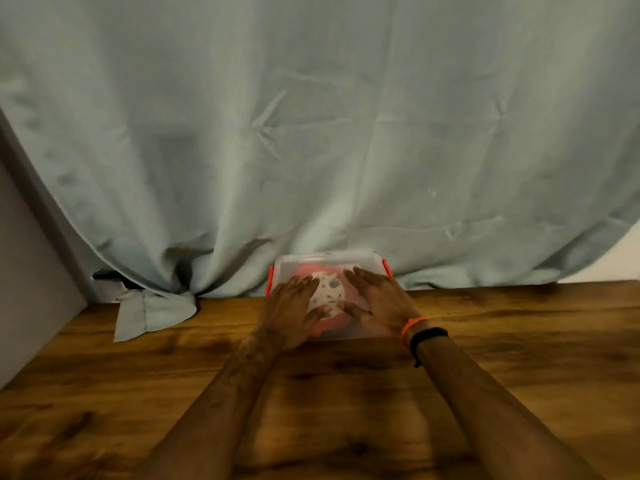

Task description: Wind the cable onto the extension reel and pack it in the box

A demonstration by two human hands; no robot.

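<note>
A clear plastic box (311, 263) with orange side latches stands at the far edge of the wooden table, and its translucent lid is on. Through the lid shows the red extension reel (329, 289) with its pale socket face. My left hand (292, 306) lies flat on the left half of the lid, fingers straight. On the right half lies my right hand (375, 299), also flat with spread fingers. The cable itself is not visible.
A pale green curtain (311, 133) hangs right behind the box, and a fold of it rests on the table (138, 393) at the back left. A grey wall (31, 271) borders the table on the left.
</note>
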